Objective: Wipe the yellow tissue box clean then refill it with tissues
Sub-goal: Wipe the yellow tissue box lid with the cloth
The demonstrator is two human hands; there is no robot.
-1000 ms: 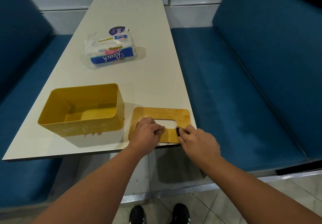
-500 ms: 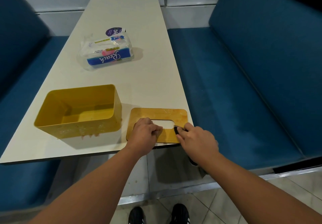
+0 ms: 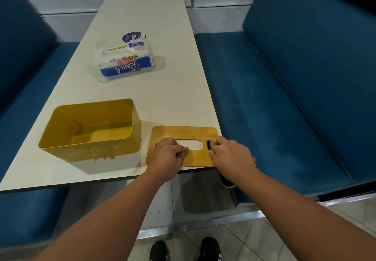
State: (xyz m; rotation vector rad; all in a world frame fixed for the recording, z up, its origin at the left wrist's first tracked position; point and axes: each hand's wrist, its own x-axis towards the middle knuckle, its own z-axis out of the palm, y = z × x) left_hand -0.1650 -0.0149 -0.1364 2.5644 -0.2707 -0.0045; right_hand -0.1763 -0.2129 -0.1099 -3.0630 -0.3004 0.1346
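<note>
The yellow tissue box [image 3: 89, 134] stands open and empty on the white table [image 3: 142, 16], with smears along its front wall. Its flat wooden lid [image 3: 184, 133] lies to the right at the table's near corner, slot upward. My left hand [image 3: 167, 155] rests on the lid's left part with its fingers curled, holding the lid down. My right hand [image 3: 231, 157] grips a small dark cloth [image 3: 209, 145] and presses it on the lid at the right end of the slot. A pack of paper towels [image 3: 125, 62] lies farther back on the table.
Blue benches run along both sides of the table, left [image 3: 30, 73] and right [image 3: 284, 98]. A white wall closes the far end. My black shoes [image 3: 183, 249] stand on the tiled floor below the table's near edge.
My right hand with the dark cloth has slid a little up and to the right along the lid. My left hand stays on the lid.
</note>
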